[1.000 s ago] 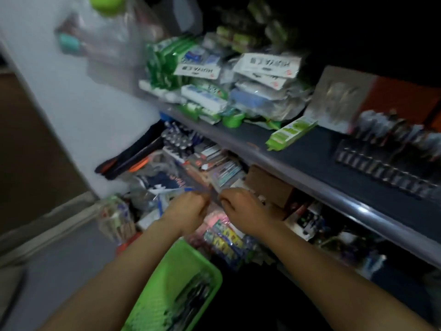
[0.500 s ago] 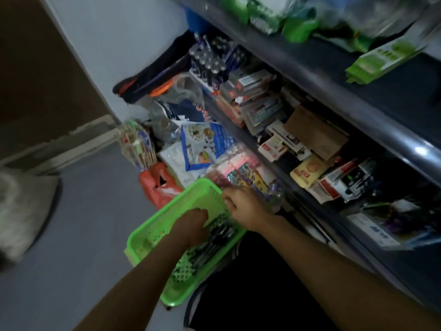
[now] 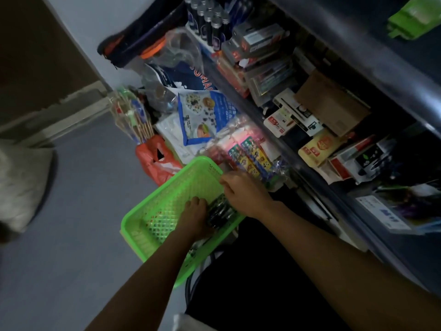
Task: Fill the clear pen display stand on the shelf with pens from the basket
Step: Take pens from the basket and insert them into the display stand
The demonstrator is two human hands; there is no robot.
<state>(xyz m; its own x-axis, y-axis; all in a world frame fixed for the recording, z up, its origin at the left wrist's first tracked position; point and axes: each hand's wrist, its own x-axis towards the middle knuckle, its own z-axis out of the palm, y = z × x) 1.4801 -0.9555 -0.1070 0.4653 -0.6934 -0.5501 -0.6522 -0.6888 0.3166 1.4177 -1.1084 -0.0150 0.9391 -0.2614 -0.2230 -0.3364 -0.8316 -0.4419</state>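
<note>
A green plastic basket (image 3: pixel 167 201) sits low in front of me, at the foot of the shelves. A bundle of dark pens (image 3: pixel 220 212) lies along its right side. My left hand (image 3: pixel 194 218) is inside the basket, its fingers curled against the left side of the bundle. My right hand (image 3: pixel 245 194) reaches in from the right, with its fingers curled down over the pens' far end. The fingertips of both hands are hidden. The clear pen display stand is out of view.
Right of the basket, a lower shelf (image 3: pixel 298 163) is packed with stationery boxes and packets. Behind the basket are an orange plastic bag (image 3: pixel 155 161), a blue-and-white packet (image 3: pixel 205 115) and wrapped pink packs (image 3: pixel 248 154). Grey floor (image 3: pixel 78 223) lies to the left.
My view dropped from the upper shelf to the basket. Both hands came down from chest height into the basket and now close on the pens.
</note>
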